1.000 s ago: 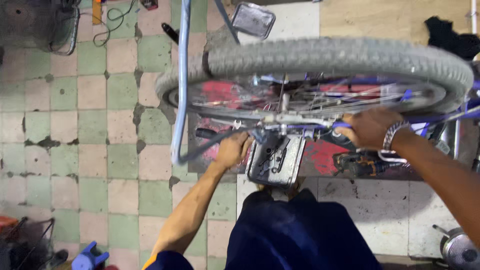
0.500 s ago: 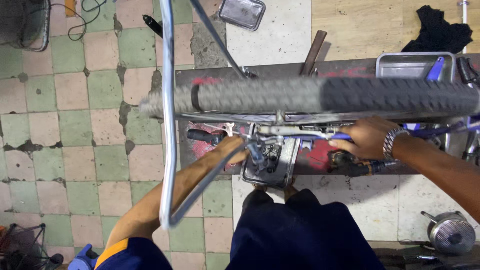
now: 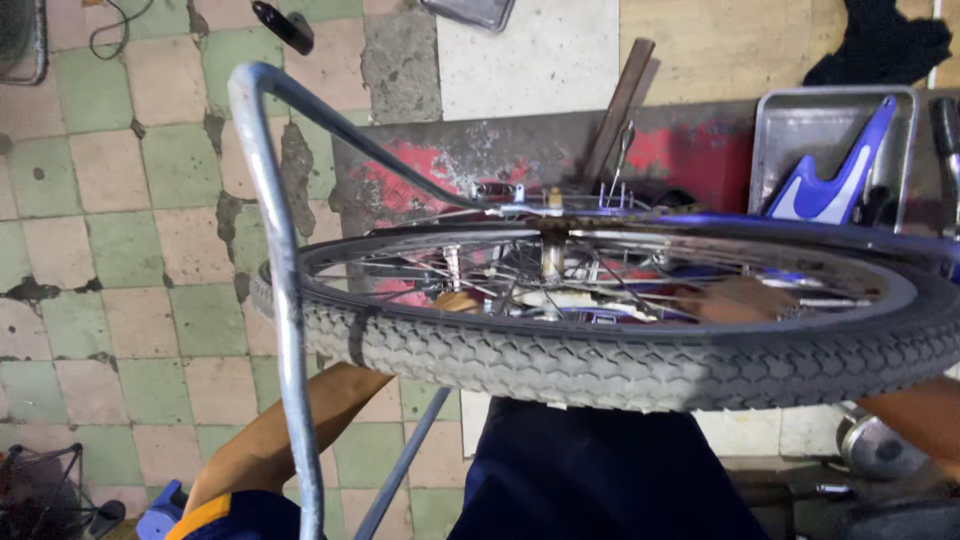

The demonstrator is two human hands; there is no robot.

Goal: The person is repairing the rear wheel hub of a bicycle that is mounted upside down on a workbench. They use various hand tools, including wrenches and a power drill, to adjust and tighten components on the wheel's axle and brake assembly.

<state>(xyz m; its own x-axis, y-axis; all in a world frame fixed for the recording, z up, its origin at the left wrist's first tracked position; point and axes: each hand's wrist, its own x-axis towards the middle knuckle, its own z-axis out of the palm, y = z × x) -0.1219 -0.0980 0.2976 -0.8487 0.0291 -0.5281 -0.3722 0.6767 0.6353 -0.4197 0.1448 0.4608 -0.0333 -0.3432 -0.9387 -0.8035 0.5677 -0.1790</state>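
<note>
Wheel now lies nearly flat before us, its grey treaded tyre filling the lower middle of the view, whereas half a second ago we saw it edge-on as a thin band higher up. The bent grey tube has swung left with it and crosses the tyre's left end. Our left hand shows only as a sliver through the spokes near the hub, with the forearm running down under the tyre; we cannot tell whether its fingers are spread or closed. Our right hand is a blur behind the spokes to the right of the hub, where earlier it lay in plain sight with a wristband; its grip cannot be told either.

Beyond the wheel we see the red, worn bench top. On its right end sits a metal tray holding a blue and white plastic part leaning inside it, with a dark handle at the tray's right edge. A second tray rests on the floor at the top. A round metal can stands low at right.
</note>
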